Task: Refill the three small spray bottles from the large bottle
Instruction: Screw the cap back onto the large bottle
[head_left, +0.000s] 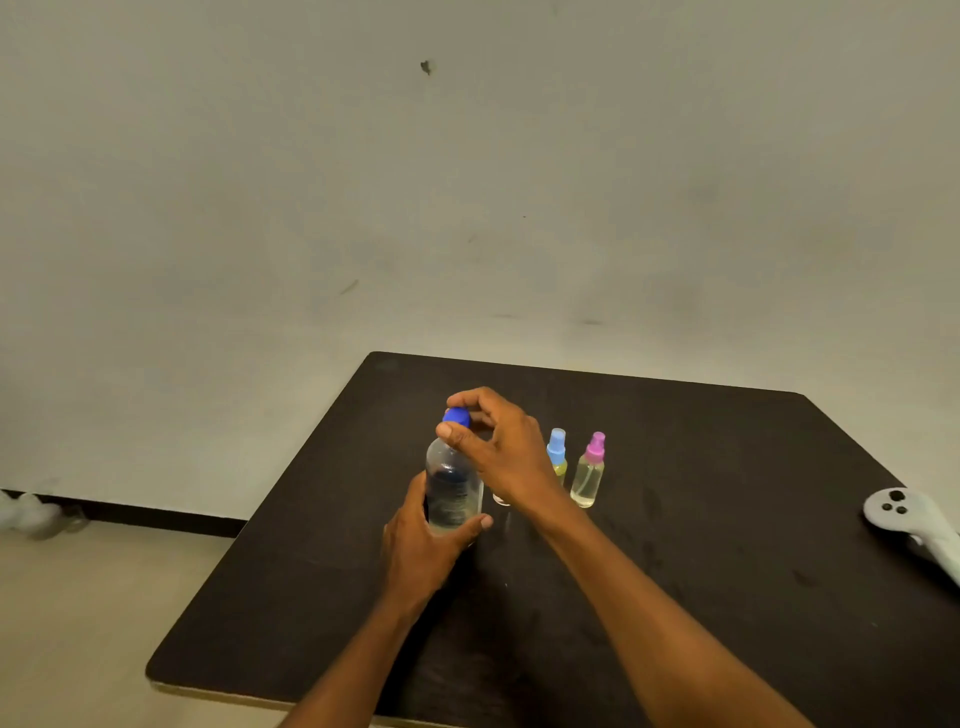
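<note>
Dark brown tabletop (701, 467): our left grip (423, 551) wraps the upright clear plastic large bottle (451, 483) standing on it; our right grip (501, 449), directly above, pinches its blue screw cap (458, 417).

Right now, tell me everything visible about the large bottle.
The large bottle is clear, plastic-looking, with a dark label and a blue cap. It is upright, apparently resting on the dark table, holding clear liquid. The left hand grips its lower body; the right hand pinches the cap.
</note>
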